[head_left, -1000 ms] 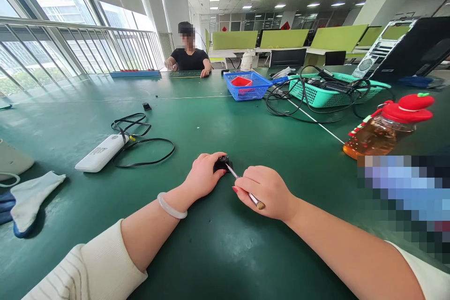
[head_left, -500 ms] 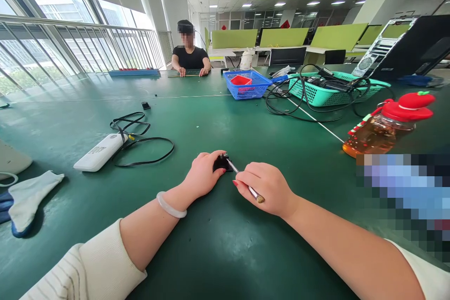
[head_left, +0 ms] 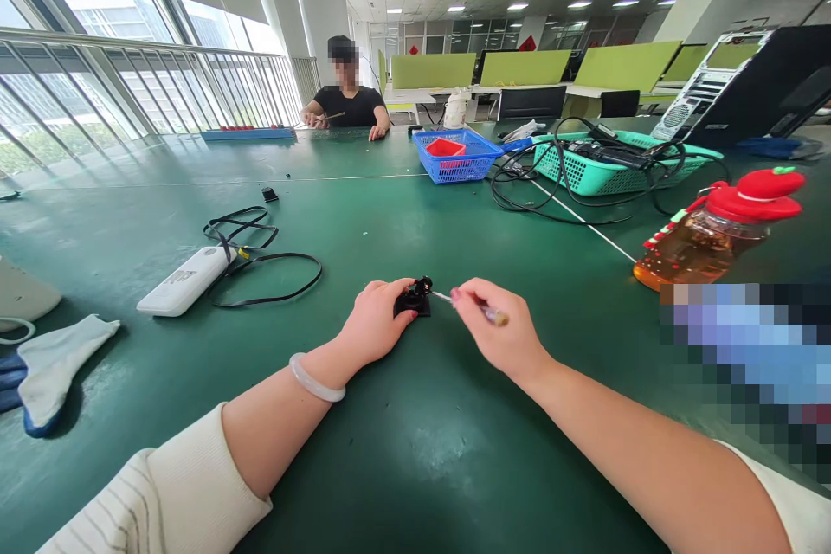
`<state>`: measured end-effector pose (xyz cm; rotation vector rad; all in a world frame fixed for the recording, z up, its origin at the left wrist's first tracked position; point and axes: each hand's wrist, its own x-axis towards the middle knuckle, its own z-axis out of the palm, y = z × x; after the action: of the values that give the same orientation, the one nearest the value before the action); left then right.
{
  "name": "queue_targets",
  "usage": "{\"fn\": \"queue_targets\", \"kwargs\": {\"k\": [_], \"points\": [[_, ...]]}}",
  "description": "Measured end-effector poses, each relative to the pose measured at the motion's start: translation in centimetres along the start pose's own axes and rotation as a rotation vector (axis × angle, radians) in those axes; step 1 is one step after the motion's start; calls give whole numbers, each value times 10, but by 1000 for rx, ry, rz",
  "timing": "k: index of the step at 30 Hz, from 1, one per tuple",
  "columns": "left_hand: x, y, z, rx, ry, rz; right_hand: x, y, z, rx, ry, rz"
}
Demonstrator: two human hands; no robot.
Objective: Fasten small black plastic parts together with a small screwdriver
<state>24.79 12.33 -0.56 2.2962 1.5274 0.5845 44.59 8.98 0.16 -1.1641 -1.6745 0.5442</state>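
Note:
My left hand (head_left: 375, 320) rests on the table, its fingers closed around a small black part (head_left: 414, 299) with a square base and a raised, knobbly end. The fingers hide some of that part. To the right of it, my right hand (head_left: 499, 325) pinches a slim silver tool with a brown end (head_left: 497, 317). The tool's thin tip points left and lies close to the black part's raised end. Whether the tip touches it, I cannot tell.
A white power bank (head_left: 188, 281) with a black cable lies left, near a glove (head_left: 61, 363). A blue basket (head_left: 458, 169), a teal basket (head_left: 590, 182) and a red-lidded bottle (head_left: 707, 242) stand right. Across the table (head_left: 389, 450) sits another person (head_left: 351, 108).
My right hand has shifted up and right, and the tool now lies flatter, coming from the right side. My left hand has stayed put. The person opposite has raised one hand holding a thin stick.

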Motion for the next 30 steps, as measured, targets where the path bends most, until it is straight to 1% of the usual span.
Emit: {"fn": "queue_targets", "kwargs": {"k": [2,3,5,8,10,12,15,18,20,22,24,28,30], "points": [[0,0,0,-3,-5,0,6,8,0,203,96,267],[0,0,0,-4,-7,-1,9,13,0,314,141,361],[-1,0,0,-4,-5,3,14,22,-2,496,228,461],[-1,-1,1,1,2,7,18,27,-4,617,296,505],[-1,-2,1,3,1,-3,16,25,-4,621,302,482],[0,-2,1,3,-5,-9,14,22,-3,587,262,430],[0,-1,1,6,-12,2,9,19,0,488,135,362],[1,-1,1,8,-16,5,6,18,3,333,-3,303],[1,0,0,6,-22,4,4,17,4,236,-76,245],[1,0,0,4,-30,1,3,14,3,168,-120,185],[1,0,0,2,-37,1,2,10,1,114,-123,122],[1,-1,0,0,-45,9,0,3,-4,46,-56,-12],[1,-1,0,-6,-43,12,-1,1,-6,40,-80,-50]]}}
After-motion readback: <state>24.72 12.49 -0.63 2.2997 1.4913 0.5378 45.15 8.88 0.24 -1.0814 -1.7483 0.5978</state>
